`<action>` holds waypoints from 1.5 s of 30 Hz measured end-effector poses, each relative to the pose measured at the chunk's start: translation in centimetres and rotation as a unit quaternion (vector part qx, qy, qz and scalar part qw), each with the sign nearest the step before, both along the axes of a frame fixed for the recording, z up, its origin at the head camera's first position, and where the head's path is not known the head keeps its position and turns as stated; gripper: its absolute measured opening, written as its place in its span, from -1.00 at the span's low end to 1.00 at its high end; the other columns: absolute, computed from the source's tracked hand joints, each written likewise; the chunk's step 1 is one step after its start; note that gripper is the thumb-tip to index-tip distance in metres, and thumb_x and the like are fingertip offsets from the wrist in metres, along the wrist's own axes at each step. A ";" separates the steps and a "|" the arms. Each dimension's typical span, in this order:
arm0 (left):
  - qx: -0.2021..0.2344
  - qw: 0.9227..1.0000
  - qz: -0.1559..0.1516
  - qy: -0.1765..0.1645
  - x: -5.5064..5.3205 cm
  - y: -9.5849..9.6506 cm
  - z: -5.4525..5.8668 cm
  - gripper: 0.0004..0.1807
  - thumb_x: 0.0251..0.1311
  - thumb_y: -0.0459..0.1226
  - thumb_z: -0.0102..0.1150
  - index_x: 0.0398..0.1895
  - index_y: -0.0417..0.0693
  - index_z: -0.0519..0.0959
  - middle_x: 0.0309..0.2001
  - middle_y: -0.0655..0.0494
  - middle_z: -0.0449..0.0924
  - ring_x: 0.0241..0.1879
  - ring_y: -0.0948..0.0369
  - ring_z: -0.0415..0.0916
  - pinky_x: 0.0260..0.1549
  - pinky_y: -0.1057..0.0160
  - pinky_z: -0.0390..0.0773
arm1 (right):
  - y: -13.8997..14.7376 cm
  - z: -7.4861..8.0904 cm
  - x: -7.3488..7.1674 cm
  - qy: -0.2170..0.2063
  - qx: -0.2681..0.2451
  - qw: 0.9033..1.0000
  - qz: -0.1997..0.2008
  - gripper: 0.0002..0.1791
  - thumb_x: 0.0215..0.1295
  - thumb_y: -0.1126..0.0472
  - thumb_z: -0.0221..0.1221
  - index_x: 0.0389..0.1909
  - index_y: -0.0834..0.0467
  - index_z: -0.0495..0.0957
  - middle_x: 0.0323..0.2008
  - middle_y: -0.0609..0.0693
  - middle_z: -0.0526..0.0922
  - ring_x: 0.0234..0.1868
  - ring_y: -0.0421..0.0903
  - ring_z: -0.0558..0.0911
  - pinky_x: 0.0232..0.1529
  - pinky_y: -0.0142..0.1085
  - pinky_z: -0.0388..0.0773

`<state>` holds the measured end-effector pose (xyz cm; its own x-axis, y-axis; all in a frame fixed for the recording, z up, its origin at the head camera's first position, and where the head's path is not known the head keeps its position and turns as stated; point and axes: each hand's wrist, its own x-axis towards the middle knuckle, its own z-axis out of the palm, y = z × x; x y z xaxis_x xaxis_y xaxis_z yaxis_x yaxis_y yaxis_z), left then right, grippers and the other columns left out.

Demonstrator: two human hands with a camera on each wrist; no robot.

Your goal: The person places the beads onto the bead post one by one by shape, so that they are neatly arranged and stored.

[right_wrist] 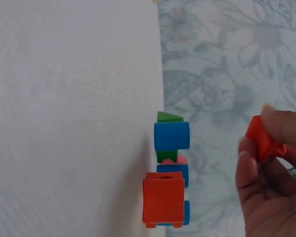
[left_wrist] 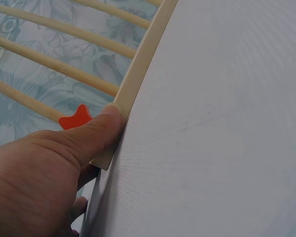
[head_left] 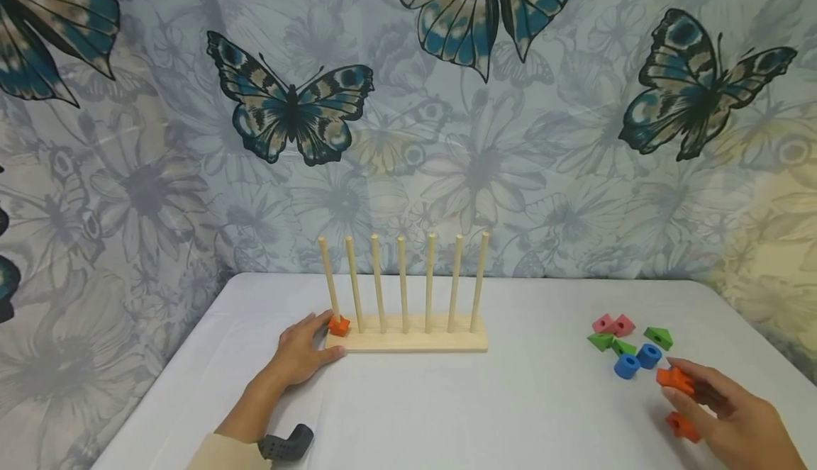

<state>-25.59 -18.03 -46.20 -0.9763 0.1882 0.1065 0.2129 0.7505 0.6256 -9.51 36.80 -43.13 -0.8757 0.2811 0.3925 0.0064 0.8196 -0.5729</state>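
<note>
In the head view a wooden peg rack (head_left: 408,342) with several upright dowels stands on the table. My left hand (head_left: 303,349) grips the left end of its base, thumb along the front edge. An orange star-shaped bead (head_left: 339,326) sits at the foot of the leftmost dowel, beside the left fingers; the left wrist view shows its points above the thumb (left_wrist: 106,118). At the right, my right hand (head_left: 734,406) pinches a second orange star bead (right_wrist: 260,138) between thumb and fingers, raised above the table. Another orange star bead (head_left: 683,427) lies below that hand.
Blue cylinder beads (head_left: 627,366), green triangular beads (head_left: 659,337) and pink beads (head_left: 603,324) lie grouped just beyond the right hand. A dark curved object (head_left: 287,444) is by the left wrist. Butterfly-patterned cloth (head_left: 485,158) hangs behind the white table (head_left: 485,406).
</note>
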 end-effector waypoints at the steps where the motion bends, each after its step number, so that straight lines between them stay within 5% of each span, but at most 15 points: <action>1: -0.001 1.000 -0.001 0.000 0.0 0.0 0.1 -0.13 0.03 -0.02 0.43 0.37 -0.20 0.31 0.32 -0.18 0.33 0.38 -0.19 0.03 0.29 -0.20 -0.18 | -0.2 0.2 0.1 0.002 0.000 1.000 -0.005 -0.53 0.23 0.27 0.31 0.06 0.48 0.46 -0.20 0.37 0.59 -0.41 -0.68 0.33 -0.52 -0.68 0.39; 14: -0.001 1.000 0.003 -0.017 0.1 0.1 0.3 -0.12 0.04 -0.04 0.42 0.40 -0.17 0.29 0.34 -0.22 0.27 0.39 -0.19 0.00 0.28 -0.24 -0.18 | -3.0 4.7 0.2 -0.006 -0.015 1.000 0.026 -0.52 0.26 0.15 0.30 0.09 0.34 0.48 -0.16 0.37 0.63 -0.42 -0.53 0.56 -0.58 -0.51 0.52; 24: -0.002 1.000 -0.002 -0.008 0.1 0.2 0.3 -0.14 0.05 -0.07 0.43 0.39 -0.18 0.29 0.33 -0.20 0.30 0.39 -0.19 0.01 0.28 -0.24 -0.17 | -4.9 7.4 -0.5 0.060 0.001 0.994 0.092 -0.59 0.16 0.26 0.37 0.06 0.12 0.58 -0.21 -0.30 0.58 -0.28 -0.60 0.53 -0.41 -0.65 0.48; 31: -0.002 1.000 -0.001 -0.006 0.0 0.1 0.2 -0.14 0.05 -0.08 0.43 0.39 -0.18 0.29 0.33 -0.18 0.31 0.39 -0.18 0.02 0.28 -0.24 -0.16 | -7.2 9.5 -1.4 0.110 -0.013 0.980 0.166 -0.51 0.06 0.47 0.37 0.07 0.22 0.57 -0.16 -0.22 0.59 -0.17 -0.53 0.56 -0.25 -0.65 0.48; 38: 0.004 1.000 -0.002 -0.006 -0.1 -0.1 0.1 -0.13 0.04 -0.05 0.43 0.39 -0.18 0.30 0.33 -0.19 0.30 0.39 -0.18 0.02 0.29 -0.23 -0.17 | -9.4 11.6 -2.3 0.145 -0.020 0.953 0.265 -0.36 -0.04 0.68 0.29 0.14 0.27 0.53 -0.14 -0.02 0.58 -0.21 -0.29 0.60 -0.15 -0.59 0.49; 45: 0.005 1.000 -0.005 -0.005 -0.1 -0.1 0.2 -0.12 0.04 -0.04 0.43 0.39 -0.20 0.29 0.33 -0.19 0.30 0.39 -0.18 0.01 0.29 -0.22 -0.18 | -11.5 13.0 -2.9 0.136 -0.018 0.959 0.247 -0.44 -0.03 0.53 0.39 0.06 0.16 0.59 -0.23 -0.11 0.66 -0.33 -0.29 0.60 -0.30 -0.59 0.52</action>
